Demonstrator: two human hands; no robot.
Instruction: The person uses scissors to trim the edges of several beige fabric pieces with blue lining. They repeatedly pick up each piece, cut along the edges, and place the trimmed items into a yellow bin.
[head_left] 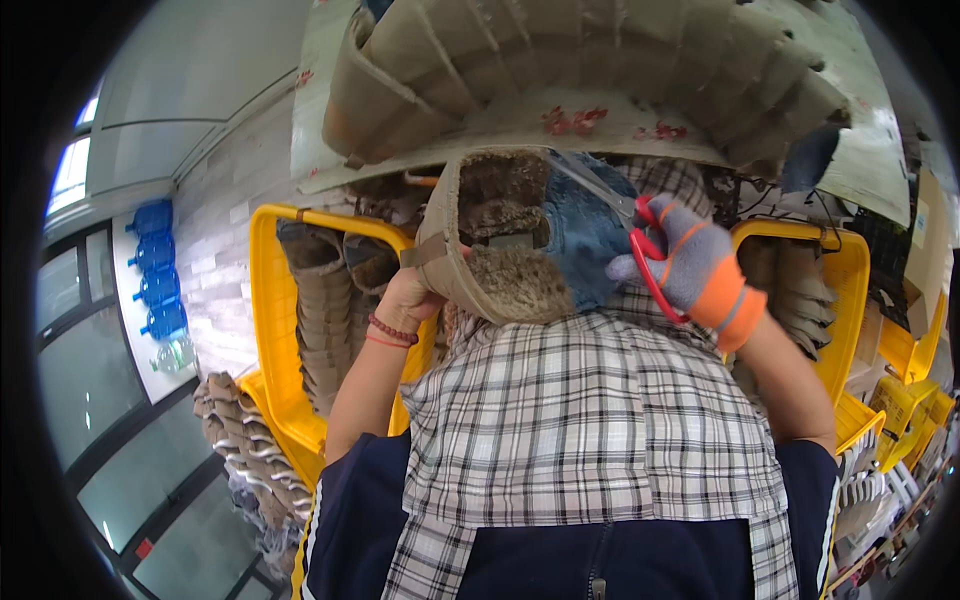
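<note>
In front of my lap is a tan boot (515, 280), its opening facing up, with shaggy brown fleece inside and blue material on its right side. My left hand (408, 298), bare with a beaded bracelet at the wrist, grips its left edge. My right hand (692, 262), in a grey and orange glove, is closed on red-handled scissors (608, 196). The long blades point up and left across the boot's blue far edge. Whether they touch the material I cannot tell.
Across the table (480, 140) ahead lies a long curved row of nested tan boots (600, 60). Yellow crates (268, 290) with more boots stand left and right of me. Several blue water bottles (155, 270) line the left wall. A checked apron (560, 420) covers my lap.
</note>
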